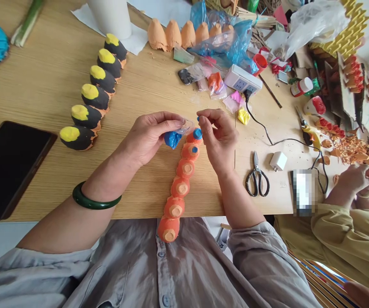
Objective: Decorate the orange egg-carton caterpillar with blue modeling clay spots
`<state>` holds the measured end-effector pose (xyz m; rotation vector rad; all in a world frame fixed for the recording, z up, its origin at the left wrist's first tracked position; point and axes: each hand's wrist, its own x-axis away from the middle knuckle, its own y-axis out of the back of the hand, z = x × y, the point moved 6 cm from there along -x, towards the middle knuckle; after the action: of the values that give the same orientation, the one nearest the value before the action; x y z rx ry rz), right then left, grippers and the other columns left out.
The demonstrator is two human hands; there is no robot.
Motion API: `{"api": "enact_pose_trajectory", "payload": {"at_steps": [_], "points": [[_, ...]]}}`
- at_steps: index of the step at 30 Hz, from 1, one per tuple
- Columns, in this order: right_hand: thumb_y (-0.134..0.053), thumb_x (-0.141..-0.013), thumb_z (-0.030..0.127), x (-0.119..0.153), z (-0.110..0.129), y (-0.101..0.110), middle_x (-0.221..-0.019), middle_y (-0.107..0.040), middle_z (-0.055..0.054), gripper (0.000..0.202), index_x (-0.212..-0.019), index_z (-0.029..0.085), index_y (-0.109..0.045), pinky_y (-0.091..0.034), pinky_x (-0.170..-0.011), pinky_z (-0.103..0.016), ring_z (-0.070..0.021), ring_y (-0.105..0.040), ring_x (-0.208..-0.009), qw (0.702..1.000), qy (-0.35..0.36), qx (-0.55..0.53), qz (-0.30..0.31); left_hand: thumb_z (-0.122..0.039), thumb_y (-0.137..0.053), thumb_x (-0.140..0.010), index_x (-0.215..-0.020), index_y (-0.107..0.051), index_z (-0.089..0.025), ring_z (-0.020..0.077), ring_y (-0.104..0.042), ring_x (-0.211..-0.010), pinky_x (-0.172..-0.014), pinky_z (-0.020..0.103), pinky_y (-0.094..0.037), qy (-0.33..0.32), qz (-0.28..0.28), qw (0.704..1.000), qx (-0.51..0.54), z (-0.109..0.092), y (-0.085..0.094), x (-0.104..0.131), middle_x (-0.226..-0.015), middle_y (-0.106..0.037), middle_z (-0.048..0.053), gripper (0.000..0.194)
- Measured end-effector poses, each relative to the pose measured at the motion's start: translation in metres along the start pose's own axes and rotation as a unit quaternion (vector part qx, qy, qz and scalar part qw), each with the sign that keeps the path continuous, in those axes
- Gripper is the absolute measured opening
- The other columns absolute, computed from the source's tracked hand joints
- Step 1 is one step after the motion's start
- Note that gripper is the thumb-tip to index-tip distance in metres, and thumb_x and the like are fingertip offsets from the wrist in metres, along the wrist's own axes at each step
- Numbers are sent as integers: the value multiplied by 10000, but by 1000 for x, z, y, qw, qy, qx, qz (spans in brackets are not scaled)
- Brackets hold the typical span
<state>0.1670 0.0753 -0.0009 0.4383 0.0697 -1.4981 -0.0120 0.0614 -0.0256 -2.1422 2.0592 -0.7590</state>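
Observation:
My left hand (157, 132) pinches a small clear bag of blue modelling clay (172, 139). Between the thumb and forefinger of my right hand (216, 134) a tiny bit of blue clay shows. Below and between both hands lies a strip of egg-carton cups (181, 188), covered in orange-red, its near end jutting over the table edge against my shirt. The cup tips are bare, pale orange on most of them. The farthest cup has a blue cap (197, 134) on its tip, and the second carries a smaller blue patch (195, 149).
At left stand a black-and-yellow cup strip (90, 97) and a dark tablet (13, 167). Scissors (256, 177), a white adapter (278, 161) and a power strip (242, 79) with its cable lie right. Clay packets (216, 83) sit beyond. A co-worker's hands (357, 182) are at far right.

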Motion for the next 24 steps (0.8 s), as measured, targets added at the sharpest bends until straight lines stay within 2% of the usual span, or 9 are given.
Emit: {"api": "enact_pose_trajectory", "payload": {"at_steps": [3, 7, 11, 15, 18, 20, 24], "points": [[-788, -1054, 565, -3, -6, 0, -956, -680, -23, 295, -1115, 277, -780, -545, -586, -276, -155, -615, -766, 991, -86, -100, 8, -142, -884, -829, -847, -800, -181, 175, -823, -965, -920, 267, -638, 2, -6, 1000, 28, -1, 0, 0, -935, -847, 28, 95], [-827, -1002, 535, -6, -12, -4, -973, -673, -35, 274, -1077, 276, -780, -562, -576, -273, -161, -585, -768, 954, -183, -235, 23, -123, -848, -803, -828, -802, -185, 141, -807, -899, -836, 216, -622, -3, -22, 998, 58, -2, 0, 1, -903, -845, 9, 81], [-865, -1001, 561, -7, -13, -7, -923, -630, -13, 310, -1048, 279, -747, -587, -578, -279, -166, -596, -769, 940, -196, -276, 29, -99, -811, -812, -795, -808, -184, 136, -809, -885, -856, 216, -634, -1, -28, 997, 66, -3, -1, 1, -871, -843, 12, 86], [-980, -922, 510, -6, -14, -9, -790, -511, 49, 389, -925, 259, -683, -519, -494, -233, -108, -454, -617, 932, -203, -296, 44, -103, -797, -824, -782, -803, -187, 142, -798, -866, -874, 238, -641, 13, -31, 997, 63, -3, -2, 0, -857, -838, 21, 94], [-895, -993, 612, -6, -17, -10, -745, -488, 55, 450, -879, 249, -653, -453, -411, -227, -88, -387, -534, 928, -229, -289, 57, -123, -815, -803, -796, -805, -186, 140, -790, -863, -855, 233, -630, 12, -24, 997, 68, -2, -2, 0, -873, -839, 20, 64], [-840, -1035, 619, -6, -18, -10, -762, -538, 37, 434, -895, 250, -659, -505, -427, -241, -100, -460, -539, 928, -237, -283, 56, -141, -835, -787, -810, -809, -183, 141, -787, -875, -822, 227, -611, 0, -17, 998, 65, -2, 0, -1, -902, -847, 24, 54], [-842, -1013, 464, -9, -18, -7, -955, -717, -22, 239, -1026, 250, -735, -634, -558, -253, -136, -658, -708, 933, -216, -286, 36, -205, -885, -753, -820, -821, -192, 147, -752, -871, -782, 239, -571, -38, 7, 999, 30, -2, 1, -2, -922, -845, 27, 94]]}}
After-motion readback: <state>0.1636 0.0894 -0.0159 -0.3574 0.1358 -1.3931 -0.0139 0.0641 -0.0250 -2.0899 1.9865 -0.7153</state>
